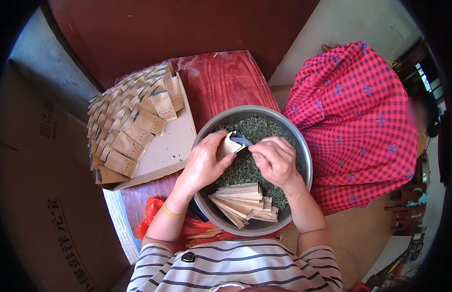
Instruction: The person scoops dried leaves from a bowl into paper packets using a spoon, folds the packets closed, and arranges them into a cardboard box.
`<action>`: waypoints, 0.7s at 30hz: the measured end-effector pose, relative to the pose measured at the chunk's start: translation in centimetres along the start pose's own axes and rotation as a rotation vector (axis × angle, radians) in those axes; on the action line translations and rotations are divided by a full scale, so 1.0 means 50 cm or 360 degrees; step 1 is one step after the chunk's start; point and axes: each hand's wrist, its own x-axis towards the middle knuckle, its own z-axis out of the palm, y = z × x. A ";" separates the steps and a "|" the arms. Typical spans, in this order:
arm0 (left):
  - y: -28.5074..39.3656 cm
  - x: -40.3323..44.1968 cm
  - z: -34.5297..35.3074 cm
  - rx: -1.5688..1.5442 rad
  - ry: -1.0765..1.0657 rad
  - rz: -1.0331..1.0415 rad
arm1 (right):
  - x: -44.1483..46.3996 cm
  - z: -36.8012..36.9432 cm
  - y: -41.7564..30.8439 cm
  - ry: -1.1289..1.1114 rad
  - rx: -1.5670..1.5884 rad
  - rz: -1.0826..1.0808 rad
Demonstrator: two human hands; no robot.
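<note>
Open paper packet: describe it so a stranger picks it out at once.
Find the big round metal bowl of green leaf bits in the middle of the view. Over it, in the grip of the left hand, is a pale paper packet. Unlike the flat packets fanned nearer the wearer, it gapes open, a bluish-grey utensil at its mouth.

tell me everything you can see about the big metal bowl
The big metal bowl is round, wide and open at the top, with a smooth, shiny grey wall and a broad rim. It sits upright right in front of the person. Dark green, dried-looking leaves lie inside, with a fanned pile of flat tan paper packets on the near side. The left hand and right hand are over it; whether the forearms touch its rim is hard to tell.
</note>
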 end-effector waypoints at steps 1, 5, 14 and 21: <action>0.001 -0.001 0.000 -0.0031 -0.0007 -0.0001 | -0.001 -0.004 0.001 0.0042 -0.0034 0.0001; 0.003 0.000 -0.001 -0.0083 -0.0002 -0.0013 | 0.003 -0.021 -0.003 0.0109 -0.0180 0.0025; 0.003 0.001 -0.002 -0.0070 0.0018 0.0005 | -0.011 -0.025 0.019 0.0262 -0.0047 0.0306; -0.010 0.004 0.005 -0.0193 0.0073 -0.0004 | 0.021 -0.040 0.013 0.0157 0.0198 0.0423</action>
